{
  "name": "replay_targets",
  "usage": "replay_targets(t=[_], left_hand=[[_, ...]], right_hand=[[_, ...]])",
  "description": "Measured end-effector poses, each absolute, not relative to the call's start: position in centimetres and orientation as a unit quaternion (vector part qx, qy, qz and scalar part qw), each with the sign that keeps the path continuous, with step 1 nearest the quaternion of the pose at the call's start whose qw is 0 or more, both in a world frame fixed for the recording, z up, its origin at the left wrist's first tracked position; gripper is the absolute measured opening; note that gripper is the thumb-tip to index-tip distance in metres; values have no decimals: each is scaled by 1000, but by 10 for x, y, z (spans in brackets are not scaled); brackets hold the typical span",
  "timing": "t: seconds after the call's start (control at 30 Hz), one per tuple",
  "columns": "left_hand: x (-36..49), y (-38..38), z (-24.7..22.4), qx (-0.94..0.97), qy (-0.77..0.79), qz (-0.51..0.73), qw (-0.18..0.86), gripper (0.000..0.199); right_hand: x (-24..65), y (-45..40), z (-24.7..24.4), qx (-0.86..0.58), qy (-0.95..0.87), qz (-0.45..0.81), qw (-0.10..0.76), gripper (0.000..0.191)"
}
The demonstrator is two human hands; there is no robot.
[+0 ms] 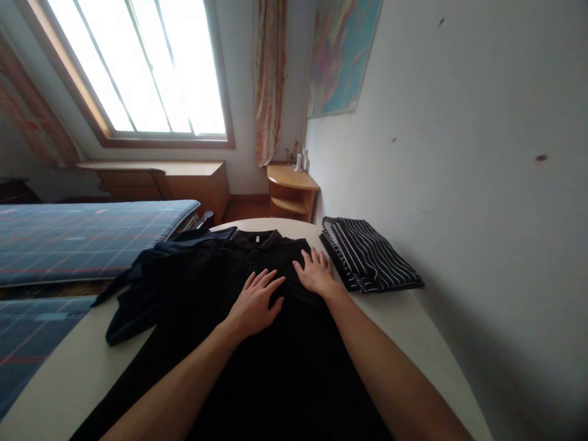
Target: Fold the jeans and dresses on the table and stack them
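Observation:
A black collared shirt lies spread on the white table, its collar at the far side with a small light label inside. My left hand rests on the shirt's chest below the collar, fingers spread and holding nothing. Flat near the shirt's right shoulder lies my right hand, its fingers apart. Dark navy cloth is bunched at the shirt's left side and reaches toward the table's left edge. A folded black garment with white stripes sits just right of my right hand.
Two plaid-covered mattresses are left of the table. A wooden desk stands under the window, and a corner shelf holds small items. The white wall runs close along the right, with a map on it.

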State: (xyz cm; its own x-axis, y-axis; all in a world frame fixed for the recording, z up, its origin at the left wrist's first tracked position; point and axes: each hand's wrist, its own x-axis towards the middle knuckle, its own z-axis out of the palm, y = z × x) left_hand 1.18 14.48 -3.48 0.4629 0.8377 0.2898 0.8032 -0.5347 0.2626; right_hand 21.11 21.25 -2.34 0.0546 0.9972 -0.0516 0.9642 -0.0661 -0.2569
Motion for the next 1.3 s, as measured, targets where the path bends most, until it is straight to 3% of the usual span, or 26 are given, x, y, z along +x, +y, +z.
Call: replay_targets(t=[0.17, 0.3, 0.5, 0.73, 0.93, 1.1, 1.3], left_hand=[[14, 145, -36, 837, 511, 194, 39, 52], [14, 145, -34, 835, 513, 191, 46, 51], [13, 145, -29, 825, 521, 213, 54, 45], [12, 149, -29, 810, 529, 246, 56, 40], [9, 150, -32, 826, 517, 215, 65, 49], [10, 147, -34, 839, 507, 189, 54, 54], [15, 146, -35, 839, 517, 166, 47, 59]], right_hand=[[201, 217, -20, -735, -671, 80, 61, 67], [183, 236, -9, -677, -727, 8, 115, 55], [152, 276, -7, -672, -732, 29, 109, 49], [138, 291, -26, -703, -702, 66, 95, 61], [150, 287, -26, -694, -708, 70, 111, 64], [159, 262, -20, -689, -711, 40, 133, 65], [161, 212, -19, -692, -713, 56, 100, 71]])
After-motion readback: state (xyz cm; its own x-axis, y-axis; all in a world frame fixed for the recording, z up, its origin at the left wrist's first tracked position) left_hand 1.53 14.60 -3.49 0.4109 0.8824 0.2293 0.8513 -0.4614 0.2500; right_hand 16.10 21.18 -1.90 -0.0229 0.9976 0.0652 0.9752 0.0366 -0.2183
